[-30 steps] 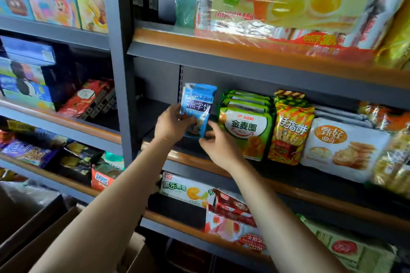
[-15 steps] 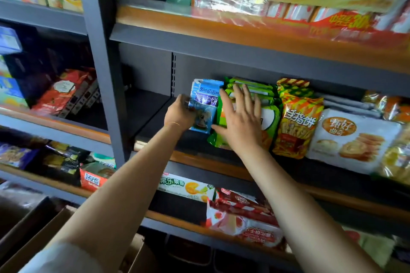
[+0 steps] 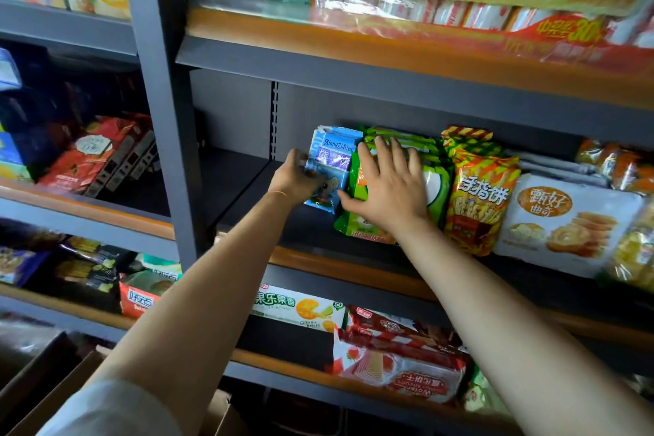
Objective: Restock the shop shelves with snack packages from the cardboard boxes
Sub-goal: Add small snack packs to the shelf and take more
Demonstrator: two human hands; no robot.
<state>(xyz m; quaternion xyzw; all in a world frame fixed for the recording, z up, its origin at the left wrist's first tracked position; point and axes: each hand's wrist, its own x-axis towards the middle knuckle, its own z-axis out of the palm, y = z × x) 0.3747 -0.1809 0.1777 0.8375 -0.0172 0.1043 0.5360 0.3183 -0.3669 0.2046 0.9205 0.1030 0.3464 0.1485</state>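
The left hand (image 3: 295, 177) curls its fingers round the left edge of the blue snack packet (image 3: 332, 159), standing upright on the middle shelf (image 3: 318, 255). The right hand (image 3: 387, 188) lies flat, fingers spread straight, pressing the green packets (image 3: 433, 184) just beside it.

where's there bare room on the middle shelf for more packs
Free: the dark shelf floor between the grey upright and the blue pack, which the left hand grips. A thin strip also runs along the front edge below the packs. Crowded: from the green packs, under the flat right hand, rightward it is packed.
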